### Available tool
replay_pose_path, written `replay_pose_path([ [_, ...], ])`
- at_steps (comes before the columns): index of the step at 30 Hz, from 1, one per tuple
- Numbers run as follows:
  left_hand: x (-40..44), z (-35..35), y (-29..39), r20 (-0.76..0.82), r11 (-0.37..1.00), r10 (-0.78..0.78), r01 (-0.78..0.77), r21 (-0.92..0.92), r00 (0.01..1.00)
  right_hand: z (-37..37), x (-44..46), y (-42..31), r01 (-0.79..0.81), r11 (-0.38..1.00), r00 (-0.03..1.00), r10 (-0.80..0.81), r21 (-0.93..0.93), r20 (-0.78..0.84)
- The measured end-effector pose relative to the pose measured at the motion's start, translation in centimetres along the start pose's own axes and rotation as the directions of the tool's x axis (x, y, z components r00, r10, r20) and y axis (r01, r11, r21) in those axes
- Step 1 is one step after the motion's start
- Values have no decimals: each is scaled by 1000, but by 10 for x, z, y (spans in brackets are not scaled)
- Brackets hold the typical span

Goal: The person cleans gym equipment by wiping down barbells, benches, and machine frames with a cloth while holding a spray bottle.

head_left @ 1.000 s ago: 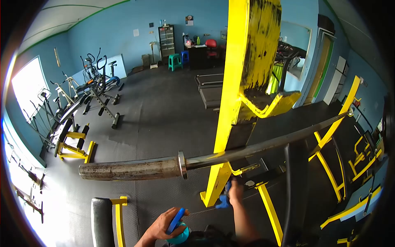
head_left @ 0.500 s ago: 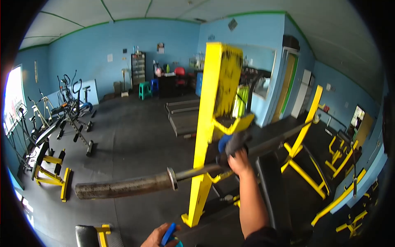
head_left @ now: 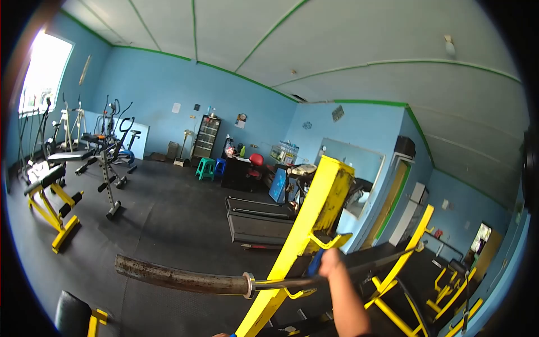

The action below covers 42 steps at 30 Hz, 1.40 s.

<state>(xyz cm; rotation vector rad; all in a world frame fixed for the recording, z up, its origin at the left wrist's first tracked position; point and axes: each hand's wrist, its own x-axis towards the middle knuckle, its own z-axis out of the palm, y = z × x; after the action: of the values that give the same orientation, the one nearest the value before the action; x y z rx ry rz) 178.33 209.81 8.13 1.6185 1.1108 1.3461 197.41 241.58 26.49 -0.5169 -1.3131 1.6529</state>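
A metal barbell (head_left: 185,276) with a worn, rusty sleeve rests across a yellow upright (head_left: 292,247) with hooks. My right hand (head_left: 331,263) is closed on a blue cloth (head_left: 316,263), at the bar just right of the upright. Part of the cloth is hidden behind the hand. Only a sliver of my left hand (head_left: 220,335) shows at the bottom edge, beside a bit of blue; its fingers and what they hold are out of sight.
A second yellow upright (head_left: 412,230) stands at the right. Beyond the bar is a treadmill (head_left: 258,227). A padded bench (head_left: 73,314) is at the lower left, exercise machines (head_left: 106,174) stand further back, and green stools (head_left: 205,168) are near a desk.
The view has tilted up, showing more ceiling. My right hand rose with the cloth from below the bar, then came down slightly along the upright. My left hand and its blue-topped bottle have nearly left view.
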Motion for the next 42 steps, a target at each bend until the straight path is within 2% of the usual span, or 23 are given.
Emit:
replay_pose_path([
  [1,-4,1,-3,-10,1000,-18,18,16,1000,-5,-10,17,-164,986,983,162,16,89],
  [3,-7,-2,6,-31,999,-32,32,-5,999,-39,13,18,-183,978,978,170,102,124],
  [6,-10,-10,7,-56,998,-56,57,10,997,8,9,-58,-7,976,980,-37,218,198],
  [7,-11,-11,4,-65,999,-52,52,6,997,44,-4,-94,243,963,956,-258,117,138],
  [9,-14,-13,-1,-125,999,35,-31,37,992,70,0,-152,291,954,922,-301,76,246],
  [11,-18,-14,1,-135,998,41,-35,43,990,61,32,-177,346,900,929,-291,-263,227],
  [12,-19,-16,2,-144,997,58,-50,58,988,69,26,-167,492,727,871,-414,-478,265],
  [13,-19,-18,1,-129,997,57,-51,54,990,72,16,-149,562,361,795,-486,-745,364],
  [14,-18,-20,0,-120,997,51,-44,57,992,76,5,-132,499,-78,703,-547,-863,455],
  [16,-16,-20,-1,-105,998,40,-34,62,994,101,-34,-107,150,-614,807,-377,-775,454],
  [17,-18,-22,0,-78,997,27,-22,70,997,128,-63,-98,50,-617,928,-263,-786,265],
  [19,-18,-26,3,-20,996,18,-17,82,1000,138,-61,-90,10,-593,963,-210,-805,167],
  [21,-18,-30,7,8,990,114,-114,82,993,134,-60,-63,87,-729,897,-239,-679,373],
  [23,-26,-34,8,9,992,111,-112,63,994,122,-46,-37,-104,-806,785,-426,-582,450],
  [25,-36,-42,8,-10,992,113,-113,49,993,129,-50,-60,-77,-597,725,-583,-798,366],
  [28,-54,-46,6,12,995,95,-95,-2,995,150,-30,-119,-32,-311,437,-859,-950,267],
  [29,-60,-46,7,-3,998,67,-67,1,998,157,-18,-136,68,-369,382,-848,-927,366],
  [30,-67,-48,9,-14,999,37,-37,8,999,159,-1,-144,128,-348,516,-777,-929,362],
  [31,-70,-51,12,-15,1000,28,-28,4,1000,171,5,-134,-86,-420,655,-707,-904,266],
  [33,-75,-56,21,30,999,-38,39,-32,999,186,-6,-100,-240,-631,731,-617,-738,290],
  [35,-84,-64,28,4,998,-52,52,-47,999,161,-2,-71,-186,-722,651,-599,-666,467],
  [39,-116,-73,10,-123,996,-40,49,74,992,128,-7,-46,41,-855,840,-251,-516,482],
  [42,-131,-81,10,-162,996,-36,49,73,986,149,15,-94,-140,-872,680,-429,-469,595],
])
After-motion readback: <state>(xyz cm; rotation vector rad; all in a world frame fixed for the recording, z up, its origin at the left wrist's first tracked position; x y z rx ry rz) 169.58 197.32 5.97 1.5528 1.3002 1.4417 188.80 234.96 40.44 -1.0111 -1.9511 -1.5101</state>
